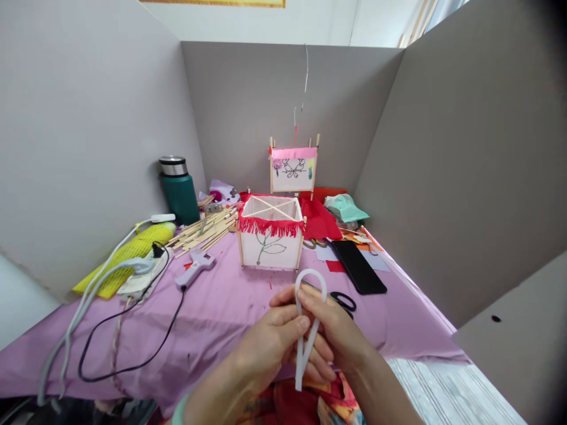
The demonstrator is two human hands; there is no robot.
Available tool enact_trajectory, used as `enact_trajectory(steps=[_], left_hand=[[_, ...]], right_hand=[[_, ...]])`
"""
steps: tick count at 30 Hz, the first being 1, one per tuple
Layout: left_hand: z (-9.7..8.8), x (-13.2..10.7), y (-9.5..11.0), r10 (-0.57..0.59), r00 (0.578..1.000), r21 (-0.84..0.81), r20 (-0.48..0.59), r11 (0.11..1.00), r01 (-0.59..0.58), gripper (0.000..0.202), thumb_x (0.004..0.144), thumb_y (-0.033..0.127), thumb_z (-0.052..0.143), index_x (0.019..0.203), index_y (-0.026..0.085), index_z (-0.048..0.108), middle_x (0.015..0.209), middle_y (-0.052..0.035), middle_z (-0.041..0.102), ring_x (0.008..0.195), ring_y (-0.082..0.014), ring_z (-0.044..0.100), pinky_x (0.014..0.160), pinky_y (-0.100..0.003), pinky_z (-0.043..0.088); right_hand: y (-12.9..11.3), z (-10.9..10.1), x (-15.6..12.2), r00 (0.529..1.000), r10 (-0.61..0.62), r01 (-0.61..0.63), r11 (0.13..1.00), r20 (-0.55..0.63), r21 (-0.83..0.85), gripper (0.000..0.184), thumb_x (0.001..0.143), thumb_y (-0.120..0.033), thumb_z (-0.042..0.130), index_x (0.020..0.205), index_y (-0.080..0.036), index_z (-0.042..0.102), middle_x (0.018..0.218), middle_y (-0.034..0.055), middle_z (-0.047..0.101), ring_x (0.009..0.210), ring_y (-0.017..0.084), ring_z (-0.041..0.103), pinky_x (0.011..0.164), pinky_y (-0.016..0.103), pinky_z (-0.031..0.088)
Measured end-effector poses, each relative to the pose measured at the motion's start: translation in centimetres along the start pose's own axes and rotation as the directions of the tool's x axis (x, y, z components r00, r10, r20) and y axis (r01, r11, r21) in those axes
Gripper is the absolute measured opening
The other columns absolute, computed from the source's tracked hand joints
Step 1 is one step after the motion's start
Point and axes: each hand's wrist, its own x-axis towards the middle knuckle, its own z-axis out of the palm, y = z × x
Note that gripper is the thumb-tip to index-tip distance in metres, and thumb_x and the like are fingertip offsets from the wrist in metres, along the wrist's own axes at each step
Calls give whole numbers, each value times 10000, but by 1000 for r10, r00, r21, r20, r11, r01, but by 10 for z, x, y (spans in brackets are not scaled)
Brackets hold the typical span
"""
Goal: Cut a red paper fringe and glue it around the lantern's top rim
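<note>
Both my hands meet low in the middle of the view and pinch a white bendy stick (310,282) folded into a loop, its two ends hanging down between the fingers. My left hand (270,339) grips it from the left with thumb over the stick. My right hand (332,330) pinches it from the right. Just beyond stands a square paper lantern (270,233) with red fringe and a drawn plant. A smaller lantern (293,168) with pink trim and a butterfly drawing hangs behind it.
A purple cloth (221,313) covers the table inside grey partition walls. A glue gun (195,267) with black cord, wooden sticks (204,230), a green flask (178,189), a yellow mesh (128,254), a black phone (358,265) and scissors (343,302) lie around.
</note>
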Motion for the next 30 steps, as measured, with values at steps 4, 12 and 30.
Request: enact_trajectory(steps=[4,12,30], left_hand=[[-3,-1,2,-27,999,63,27,998,26,254,803,334,594,929,114,586,686,-88,678,583,-202,681,534,-296,543],[-9,-4,10,-47,998,165,42,986,39,266,768,343,629,885,104,620,792,-119,703,666,-207,694,612,-323,553],[2,-5,6,-32,984,243,-174,967,75,251,824,367,537,708,144,543,512,-47,616,425,-149,593,438,-237,464]], right_hand=[[0,-2,-1,999,32,-33,999,28,42,268,850,-346,587,1019,-158,675,790,33,679,513,71,565,515,180,476],[2,-8,4,992,104,-113,984,70,138,273,834,-308,586,1032,-135,659,796,81,692,550,125,625,464,207,493],[13,-7,10,999,-6,10,996,45,-90,252,855,-383,589,999,-187,652,802,10,645,692,113,613,552,165,450]])
